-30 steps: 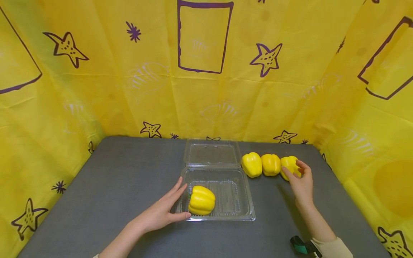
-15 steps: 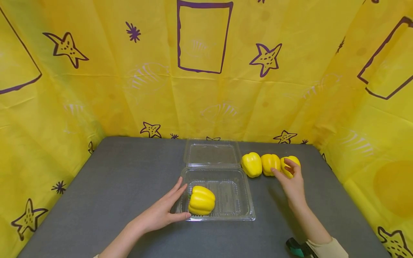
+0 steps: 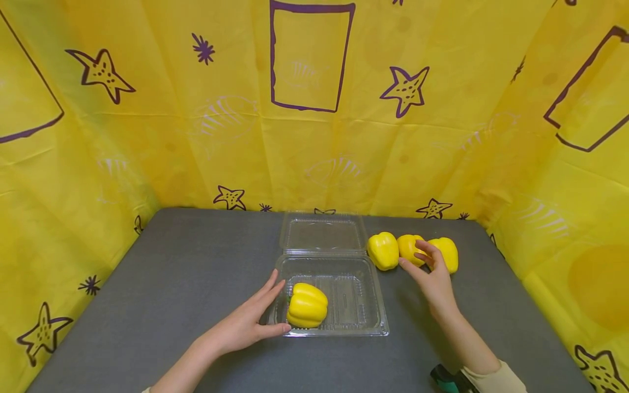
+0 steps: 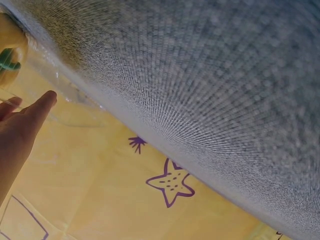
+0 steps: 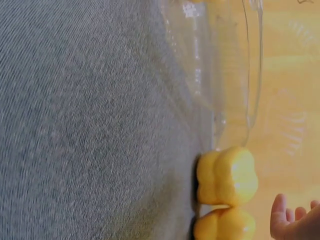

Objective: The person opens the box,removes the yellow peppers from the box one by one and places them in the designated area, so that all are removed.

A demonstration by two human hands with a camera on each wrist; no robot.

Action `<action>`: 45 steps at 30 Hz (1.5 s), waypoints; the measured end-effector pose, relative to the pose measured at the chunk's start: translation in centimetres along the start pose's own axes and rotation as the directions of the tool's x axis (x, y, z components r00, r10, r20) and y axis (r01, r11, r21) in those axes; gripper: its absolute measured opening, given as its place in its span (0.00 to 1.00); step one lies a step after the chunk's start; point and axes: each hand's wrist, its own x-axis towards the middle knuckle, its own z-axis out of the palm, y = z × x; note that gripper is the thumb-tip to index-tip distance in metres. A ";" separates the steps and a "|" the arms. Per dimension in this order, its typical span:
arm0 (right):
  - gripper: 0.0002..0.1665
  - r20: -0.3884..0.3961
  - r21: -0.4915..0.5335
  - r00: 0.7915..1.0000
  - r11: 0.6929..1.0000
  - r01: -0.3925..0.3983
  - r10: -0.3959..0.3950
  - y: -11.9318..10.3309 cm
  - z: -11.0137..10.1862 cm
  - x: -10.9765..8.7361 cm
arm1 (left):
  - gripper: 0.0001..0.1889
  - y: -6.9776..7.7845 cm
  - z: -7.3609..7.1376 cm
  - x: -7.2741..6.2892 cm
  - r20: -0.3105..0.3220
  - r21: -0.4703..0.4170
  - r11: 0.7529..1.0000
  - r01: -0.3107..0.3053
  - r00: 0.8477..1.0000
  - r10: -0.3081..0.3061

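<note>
A clear plastic clamshell box stands with its lid folded back. One yellow bell pepper lies in its left part; the green stem shows in the left wrist view. My left hand rests at the box's left edge, fingers extended and thumb at the near corner. To the right, three more peppers stand in a row: a left one, a middle one and a right one. My right hand hovers over the middle pepper, partly hiding it, thumb and fingers apart, holding nothing.
A dark grey cloth covers the table. Yellow fabric with purple drawings hangs behind it and at both sides. A dark and green band piece sits by the right sleeve.
My right hand has moved left, from the right pepper to the middle one. The left hand, the box and all the peppers stay where they were.
</note>
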 end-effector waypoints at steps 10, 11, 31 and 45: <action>0.38 0.078 0.037 0.997 0.999 0.023 -0.026 -0.7 1.4 -0.8 | 0.52 0.0 0.0 0.0 -0.002 0.004 1.000 -0.009 1.000 0.009; 0.38 0.087 0.039 0.996 0.999 0.026 -0.030 -0.8 1.6 -0.9 | 0.52 0.0 0.0 0.0 -0.002 0.002 1.000 -0.009 1.000 0.009; 0.37 0.245 0.090 0.963 0.992 0.091 -0.111 -1.2 4.1 -2.5 | 0.52 0.0 -0.1 0.0 -0.005 0.006 1.000 -0.015 1.000 0.015; 0.38 0.316 0.130 0.933 0.982 0.135 -0.170 -0.9 5.8 -3.1 | 0.52 0.0 -0.1 -0.1 -0.008 0.007 1.000 -0.029 1.000 0.029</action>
